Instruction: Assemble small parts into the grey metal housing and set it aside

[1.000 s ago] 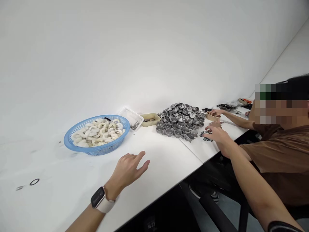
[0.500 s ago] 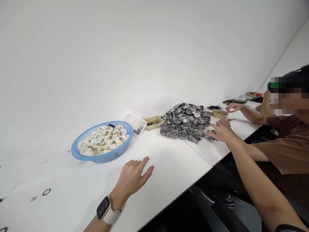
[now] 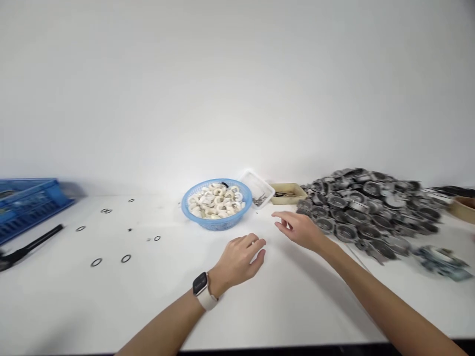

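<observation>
My left hand, with a white watch on the wrist, hovers low over the white table, fingers spread and holding nothing. My right hand reaches in from the lower right, open and also holding nothing. It is just left of a big pile of grey metal parts. A blue round basket filled with white ring pieces stands a little beyond both hands.
Behind the basket lie a clear tray and a beige tray. Several black O-rings are scattered at the left. Farther left are a blue crate and a black tool. A small metal assembly and a brown bowl sit at the right.
The view has swung left, and the co-worker is out of frame. My right hand has come away from the metal pile toward the basket. My left hand still hovers over the table.
</observation>
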### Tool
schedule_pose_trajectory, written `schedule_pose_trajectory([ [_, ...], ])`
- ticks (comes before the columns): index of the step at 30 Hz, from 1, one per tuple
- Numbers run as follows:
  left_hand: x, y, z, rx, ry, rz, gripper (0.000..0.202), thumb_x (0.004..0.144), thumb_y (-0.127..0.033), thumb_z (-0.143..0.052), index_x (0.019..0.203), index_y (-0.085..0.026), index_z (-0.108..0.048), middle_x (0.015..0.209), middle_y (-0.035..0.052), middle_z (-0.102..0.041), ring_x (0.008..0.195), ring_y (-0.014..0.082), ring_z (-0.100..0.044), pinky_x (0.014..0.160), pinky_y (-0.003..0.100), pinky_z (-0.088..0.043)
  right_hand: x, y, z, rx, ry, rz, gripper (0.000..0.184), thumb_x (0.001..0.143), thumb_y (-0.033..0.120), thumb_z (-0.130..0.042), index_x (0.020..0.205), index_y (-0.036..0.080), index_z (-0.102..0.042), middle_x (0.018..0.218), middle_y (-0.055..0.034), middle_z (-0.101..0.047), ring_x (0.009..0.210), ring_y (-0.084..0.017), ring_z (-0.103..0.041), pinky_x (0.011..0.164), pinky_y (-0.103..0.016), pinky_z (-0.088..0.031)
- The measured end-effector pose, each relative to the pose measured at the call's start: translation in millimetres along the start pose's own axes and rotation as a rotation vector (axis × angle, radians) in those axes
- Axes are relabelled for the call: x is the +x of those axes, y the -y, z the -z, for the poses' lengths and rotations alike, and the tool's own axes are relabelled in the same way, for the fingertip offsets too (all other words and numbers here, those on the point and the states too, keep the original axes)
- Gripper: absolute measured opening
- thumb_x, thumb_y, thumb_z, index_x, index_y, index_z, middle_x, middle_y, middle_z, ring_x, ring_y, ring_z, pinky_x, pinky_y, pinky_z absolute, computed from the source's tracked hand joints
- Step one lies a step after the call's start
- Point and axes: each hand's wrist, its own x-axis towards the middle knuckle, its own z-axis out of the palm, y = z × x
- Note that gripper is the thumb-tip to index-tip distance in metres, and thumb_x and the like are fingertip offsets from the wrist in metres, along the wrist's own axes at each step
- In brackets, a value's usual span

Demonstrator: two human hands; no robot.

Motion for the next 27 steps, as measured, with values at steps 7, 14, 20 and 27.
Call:
schedule_pose_trajectory([
  [7,0.3,19.8,-9.5,-0.003,0.014,0.096,0.019,0.1,-0.025,-0.046,0.114,-0.022,-0.058,0.094,0.005,-0.067,0.081,0.0199,-0.067,0.07,0.033,-0.05,-22.4,4.9,-43.4,0.164,0.023,0.224,0.041,0.089,0.002,-0.033,0.108,0.023,-0.063,0.111,-0.0097,-0.057,0.087,-0.02,-0.06,0.07,-0.033,-0.053],
  [14,6.2,25.1,-12.8,-0.043,-0.04,0.123,0.016,0.1,-0.026,-0.047,0.104,-0.021,-0.062,0.091,0.0038,-0.066,0.078,0.0156,-0.063,0.07,0.028,-0.048,-25.7,17.5,-33.6,0.119,0.103,0.293,0.03,0.09,0.003,-0.043,0.101,0.021,-0.065,0.102,-0.0077,-0.059,0.087,-0.021,-0.056,0.072,-0.035,-0.05],
  [20,6.8,26.2,-16.6,-0.025,-0.029,0.106,0.023,0.099,-0.024,-0.047,0.082,-0.019,-0.06,0.063,-0.0025,-0.055,0.056,0.0114,-0.051,0.057,0.026,-0.037,-26.6,17.2,-31.7,0.089,0.133,0.299,0.032,0.086,0.001,-0.048,0.104,0.019,-0.067,0.103,-0.0067,-0.06,0.088,-0.021,-0.055,0.074,-0.034,-0.051],
  [27,4.8,23.8,-18.6,-0.011,-0.02,0.109,0.028,0.1,-0.026,-0.046,0.075,-0.02,-0.06,0.057,-0.0037,-0.053,0.051,0.0105,-0.048,0.055,0.026,-0.035,-26.6,13.5,-33.8,0.082,0.115,0.3,0.036,0.083,0.0,-0.046,0.103,0.02,-0.067,0.101,-0.0066,-0.06,0.086,-0.02,-0.055,0.072,-0.033,-0.05],
])
